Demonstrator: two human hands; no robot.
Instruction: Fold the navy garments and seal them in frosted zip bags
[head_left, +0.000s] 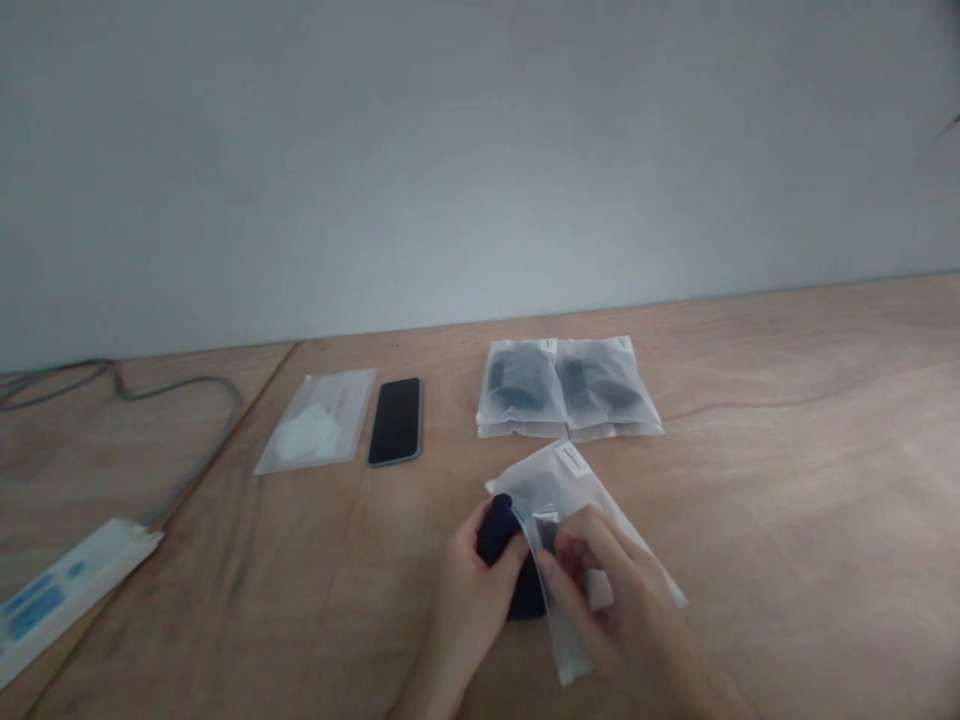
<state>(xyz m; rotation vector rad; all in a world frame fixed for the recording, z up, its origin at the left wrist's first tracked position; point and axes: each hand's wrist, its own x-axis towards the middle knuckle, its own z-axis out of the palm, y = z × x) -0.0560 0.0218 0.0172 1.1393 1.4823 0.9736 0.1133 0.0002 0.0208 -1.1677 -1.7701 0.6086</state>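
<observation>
A frosted plastic bag (pixel 600 493) with a white label lies tilted on the table, its open edge toward the left. My left hand (pixel 482 575) is closed round a dark blue folded item (pixel 527 592) at that edge, partly against the bag's mouth. On the bag's near part, my right hand (pixel 611 575) has its fingers bent together by the opening, beside a small dark packet (pixel 547 528) with a clear top. The right fingertips overlap the bag's edge and the packet, and what they pinch is partly hidden.
Two pairs of stacked frosted bags (pixel 523 385) (pixel 606 385) with dark contents lie behind my hands. A black phone (pixel 396 421) and a flat bag with something white (pixel 319 420) are to the left. A power strip (pixel 71 590) with a grey cable sits at far left, before a wall.
</observation>
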